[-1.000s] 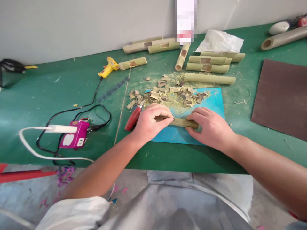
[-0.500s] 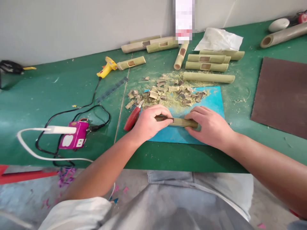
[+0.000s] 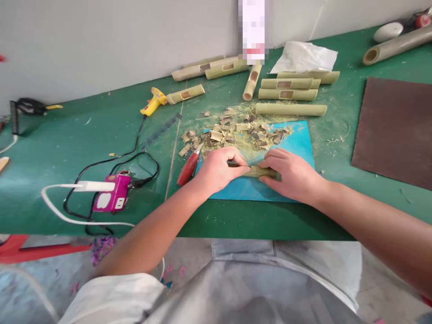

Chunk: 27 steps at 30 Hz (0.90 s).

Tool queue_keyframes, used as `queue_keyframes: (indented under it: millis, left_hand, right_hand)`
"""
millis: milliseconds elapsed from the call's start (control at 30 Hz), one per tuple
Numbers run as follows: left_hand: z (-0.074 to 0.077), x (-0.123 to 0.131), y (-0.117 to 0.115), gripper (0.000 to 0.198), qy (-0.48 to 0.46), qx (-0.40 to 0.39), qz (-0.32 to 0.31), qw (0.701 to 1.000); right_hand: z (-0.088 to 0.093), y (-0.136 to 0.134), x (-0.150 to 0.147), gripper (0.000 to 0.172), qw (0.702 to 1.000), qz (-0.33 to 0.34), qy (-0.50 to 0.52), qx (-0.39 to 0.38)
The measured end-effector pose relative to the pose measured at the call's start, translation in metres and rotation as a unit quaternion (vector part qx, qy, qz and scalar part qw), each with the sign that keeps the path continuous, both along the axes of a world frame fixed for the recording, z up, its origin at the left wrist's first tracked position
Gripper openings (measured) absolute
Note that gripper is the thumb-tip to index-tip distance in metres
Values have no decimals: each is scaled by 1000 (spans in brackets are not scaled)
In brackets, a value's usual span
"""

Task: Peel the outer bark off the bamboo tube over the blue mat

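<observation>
Since the earlier frame my left hand (image 3: 220, 168) has slid a little to the right, so its thumb now sits nearer my right hand (image 3: 290, 173), which has hardly shifted. Between them, just below the centre of the frame, lies a short olive-green bamboo tube (image 3: 256, 172). The fingers of my right hand are wrapped over its right end, thumb on the near side. The fingers of my left hand are curled around its left part, thumb and forefinger nearly meeting along it; I can't tell what, if anything, is pinched between their tips.

Under my hands is a flat, bright blue mat (image 3: 232, 192) on the green table (image 3: 263, 220). Curled brown and green bamboo chips (image 3: 216, 136) and pale yellow-green sawdust (image 3: 245, 143) cover its far left part, beyond my fingers. A red-handled knife (image 3: 189, 169) lies just beside my left hand, its blade pointing up the frame.

An uncut pale green bamboo tube (image 3: 290, 109) lies above the mat, right of centre; farther up are tubes with square holes. The yellow glue gun (image 3: 153, 102) is at the upper left, and a dark brown rectangular sheet (image 3: 393, 130) at the right edge.
</observation>
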<state>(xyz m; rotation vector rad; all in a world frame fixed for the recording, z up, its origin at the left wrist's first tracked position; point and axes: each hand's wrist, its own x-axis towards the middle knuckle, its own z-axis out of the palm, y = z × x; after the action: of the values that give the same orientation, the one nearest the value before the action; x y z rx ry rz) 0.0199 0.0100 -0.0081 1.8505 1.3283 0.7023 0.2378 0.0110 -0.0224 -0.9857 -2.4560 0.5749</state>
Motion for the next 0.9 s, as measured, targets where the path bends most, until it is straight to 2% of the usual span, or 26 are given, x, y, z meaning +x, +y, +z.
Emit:
queue_keyframes:
  millis: [200,300,467,633,767,900]
  left_hand:
    - [6,10,0,14,38,73,-23,996]
    - [7,18,-1,14,46,82,-42,995]
    - [7,29,-1,13,35,62,-51,996]
    - [7,17,1,13,35,37,-50,997]
    - [6,9,4,12,32,14,-33,999]
    - [8,14,9,12,27,-40,-30,998]
  right_hand:
    - [0,0,0,11,1000,-4,11,-8]
    - [-1,1,0,9,1000,-11,19,-22]
    - [0,2,1,9,998,-32,18,-56]
    - [1,4,3,11,994,-56,15,-95]
    - [2,4,2,11,994,-49,9,-92]
    - [2,5,2,11,995,-52,2,-80]
